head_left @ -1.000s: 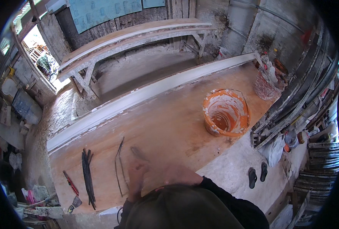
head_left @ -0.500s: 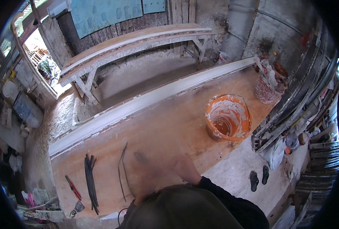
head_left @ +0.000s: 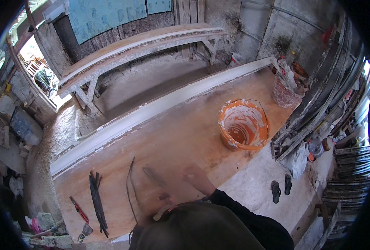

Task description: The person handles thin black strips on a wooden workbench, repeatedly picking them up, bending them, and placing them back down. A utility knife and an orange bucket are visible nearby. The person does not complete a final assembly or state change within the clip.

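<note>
Over the near part of the wooden table, my right hand (head_left: 198,178) has its fingers curled together; haze over the view hides what they hold, if anything. My left hand (head_left: 164,199) is lower and to the left, mostly behind the dark head covering at the bottom, its fingers blurred. Just beyond it is a dark, blurred strip (head_left: 153,175); whether the hand touches it I cannot tell. Left of the hands lie a thin bent dark strip (head_left: 130,183) and a bundle of dark strips (head_left: 97,202). Farther left are a slim red tool (head_left: 80,209) and a small scraper (head_left: 86,229).
An orange bucket (head_left: 235,143) smeared with white stands right of centre on the table (head_left: 122,171). A long white moulding (head_left: 160,110) runs along the far edge. A plaster-caked bucket (head_left: 284,96) is at the far right corner. Beyond stands a bench (head_left: 135,39); slippers (head_left: 276,191) lie on the floor.
The view has shifted a little, so the scene sits slightly left. My right hand's fingers now show more plainly, curled, and more of my left hand has come into sight.
</note>
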The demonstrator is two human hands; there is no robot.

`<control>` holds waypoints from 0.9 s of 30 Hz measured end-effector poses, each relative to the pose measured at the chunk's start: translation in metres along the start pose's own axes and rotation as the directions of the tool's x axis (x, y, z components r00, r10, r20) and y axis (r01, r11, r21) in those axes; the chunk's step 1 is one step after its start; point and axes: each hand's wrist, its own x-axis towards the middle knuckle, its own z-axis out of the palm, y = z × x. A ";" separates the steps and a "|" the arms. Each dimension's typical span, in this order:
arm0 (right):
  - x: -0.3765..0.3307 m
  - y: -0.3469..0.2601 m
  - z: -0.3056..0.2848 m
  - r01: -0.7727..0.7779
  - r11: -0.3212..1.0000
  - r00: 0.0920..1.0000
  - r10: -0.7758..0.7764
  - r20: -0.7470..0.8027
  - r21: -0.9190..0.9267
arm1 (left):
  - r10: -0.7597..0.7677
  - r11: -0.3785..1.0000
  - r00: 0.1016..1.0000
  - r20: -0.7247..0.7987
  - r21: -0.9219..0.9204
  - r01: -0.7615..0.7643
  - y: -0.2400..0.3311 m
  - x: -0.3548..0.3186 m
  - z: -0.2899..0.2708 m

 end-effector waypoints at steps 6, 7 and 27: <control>-0.016 -0.028 -0.011 -0.372 0.899 0.781 0.166 0.603 0.233 | 0.283 0.959 0.845 -0.453 0.117 -0.258 0.017 0.000 -0.008; -0.021 -0.037 -0.007 -0.387 0.876 0.762 0.128 0.634 0.288 | 0.327 0.944 0.817 -0.476 0.206 -0.258 0.012 0.000 -0.013; -0.020 -0.016 -0.004 0.144 0.909 0.981 -0.183 -0.066 -0.390 | 0.190 0.918 0.978 -0.085 0.368 -0.146 -0.033 0.017 0.021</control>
